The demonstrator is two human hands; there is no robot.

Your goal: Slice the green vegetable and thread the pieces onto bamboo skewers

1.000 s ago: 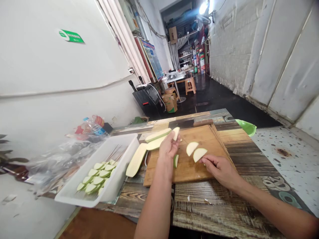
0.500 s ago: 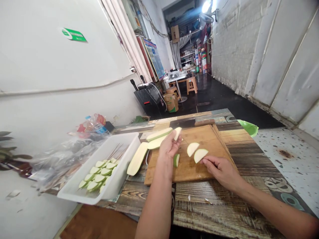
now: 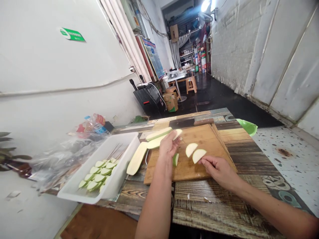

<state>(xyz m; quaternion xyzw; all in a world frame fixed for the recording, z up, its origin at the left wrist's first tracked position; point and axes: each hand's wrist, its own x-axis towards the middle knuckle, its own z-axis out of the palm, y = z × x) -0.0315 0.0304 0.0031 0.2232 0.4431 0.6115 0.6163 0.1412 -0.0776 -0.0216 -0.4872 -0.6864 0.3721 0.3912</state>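
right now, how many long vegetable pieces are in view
3: one long piece beside the white bin, a second piece and third piece together by the left hand, which may hide more.

O-shaped tabletop print, green wall sign unreadable

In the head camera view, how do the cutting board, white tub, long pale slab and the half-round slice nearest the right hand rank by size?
1. Cutting board and white tub: too alike to rank
2. Long pale slab
3. Half-round slice
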